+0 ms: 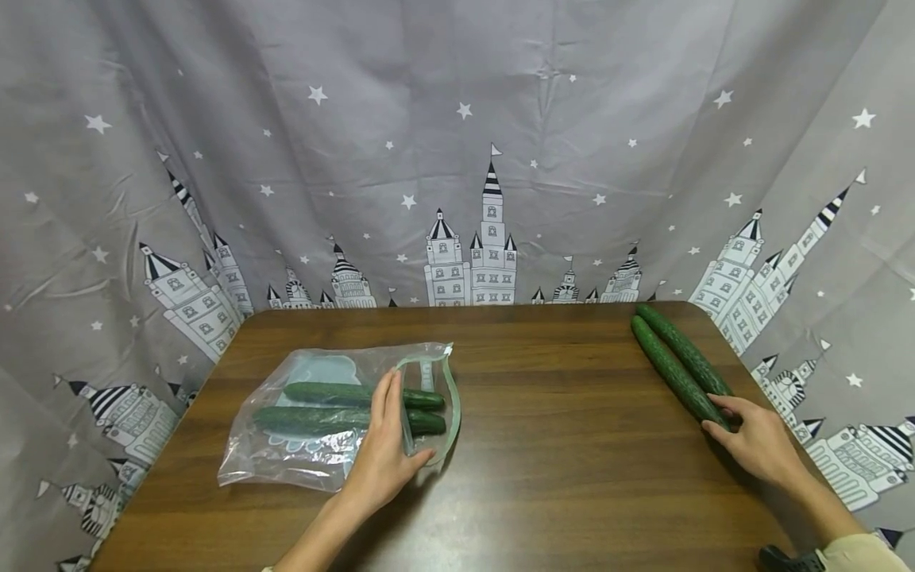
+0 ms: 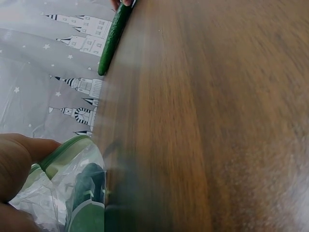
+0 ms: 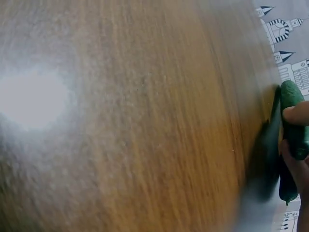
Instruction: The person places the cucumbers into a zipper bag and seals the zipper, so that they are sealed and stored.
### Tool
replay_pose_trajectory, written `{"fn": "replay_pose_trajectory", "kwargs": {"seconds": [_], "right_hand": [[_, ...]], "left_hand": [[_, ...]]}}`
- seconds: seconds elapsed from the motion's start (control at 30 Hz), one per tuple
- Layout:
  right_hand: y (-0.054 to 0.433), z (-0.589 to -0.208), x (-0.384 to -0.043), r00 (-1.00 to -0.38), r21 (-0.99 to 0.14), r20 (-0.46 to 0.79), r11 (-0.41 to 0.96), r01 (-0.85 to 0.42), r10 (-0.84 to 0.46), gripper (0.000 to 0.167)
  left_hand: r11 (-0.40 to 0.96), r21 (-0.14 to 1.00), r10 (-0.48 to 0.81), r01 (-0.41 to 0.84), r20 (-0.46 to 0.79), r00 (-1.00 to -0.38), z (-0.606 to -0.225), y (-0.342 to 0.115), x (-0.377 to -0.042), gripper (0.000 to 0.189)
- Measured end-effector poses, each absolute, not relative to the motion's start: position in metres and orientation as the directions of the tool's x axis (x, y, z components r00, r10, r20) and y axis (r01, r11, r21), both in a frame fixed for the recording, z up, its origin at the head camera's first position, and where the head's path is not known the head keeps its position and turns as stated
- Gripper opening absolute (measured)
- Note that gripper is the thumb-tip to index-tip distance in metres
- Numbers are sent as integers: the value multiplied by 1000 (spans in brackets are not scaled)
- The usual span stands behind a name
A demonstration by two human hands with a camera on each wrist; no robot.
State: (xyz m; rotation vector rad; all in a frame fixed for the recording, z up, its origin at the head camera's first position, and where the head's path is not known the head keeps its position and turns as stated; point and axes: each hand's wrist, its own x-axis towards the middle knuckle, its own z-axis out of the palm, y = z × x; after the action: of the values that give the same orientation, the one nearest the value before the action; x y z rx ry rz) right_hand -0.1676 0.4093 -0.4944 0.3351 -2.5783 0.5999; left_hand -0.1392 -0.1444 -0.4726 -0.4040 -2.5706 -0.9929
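A clear zip bag (image 1: 246, 457) with a green-edged mouth lies on the left of the table, its mouth facing right. Two cucumbers lie inside it, an upper cucumber (image 1: 318, 392) and a lower cucumber (image 1: 307, 419). My left hand (image 1: 382, 457) holds the bag by its mouth, which gapes partly apart. Over on the right, my right hand (image 1: 761, 445) pinches the near end of a cucumber (image 1: 668, 365) between thumb and fingers. Right beside that one lies another cucumber (image 1: 689, 349). In the right wrist view the gripped cucumber (image 3: 292, 94) shows between the fingers.
The brown wooden table (image 1: 543, 445) spans the space between the bag and the right-hand cucumbers. A grey curtain (image 1: 557, 103) printed with castles and stars hangs behind and at both sides. A dark watch strap (image 1: 789, 560) is at my right wrist.
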Motion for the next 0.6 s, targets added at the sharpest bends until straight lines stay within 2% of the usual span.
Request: {"fn": "replay_pose_trajectory", "kwargs": {"seconds": [0.2,0.3,0.37,0.43,0.47,0.53,0.6], "right_hand": [[405,-482,-164,-913,-536,396,833,-141,101,38],[404,-474,-163,-918,-672,315,740,-36,241,38],[404,-470,-164,-924,-832,237,554,-34,299,26],[403,-466,-165,-930,-963,170,257,-86,325,15],[403,-464,-166,-934,-989,141,97,-115,327,15],[401,-461,-168,-944,-969,119,-173,-179,308,25],[399,-458,-169,-951,-931,124,-299,-210,283,27]], "left_hand": [[716,572,140,400,444,-885,-472,-144,-141,134],[714,573,142,403,444,-885,-472,-143,-141,133],[713,573,145,404,443,-885,-472,-144,-141,133],[711,575,146,405,442,-885,-471,-144,-141,132],[711,574,147,406,443,-884,-471,-144,-141,131],[713,571,147,407,446,-883,-471,-144,-141,131],[712,570,147,410,450,-881,-472,-144,-141,132]]}}
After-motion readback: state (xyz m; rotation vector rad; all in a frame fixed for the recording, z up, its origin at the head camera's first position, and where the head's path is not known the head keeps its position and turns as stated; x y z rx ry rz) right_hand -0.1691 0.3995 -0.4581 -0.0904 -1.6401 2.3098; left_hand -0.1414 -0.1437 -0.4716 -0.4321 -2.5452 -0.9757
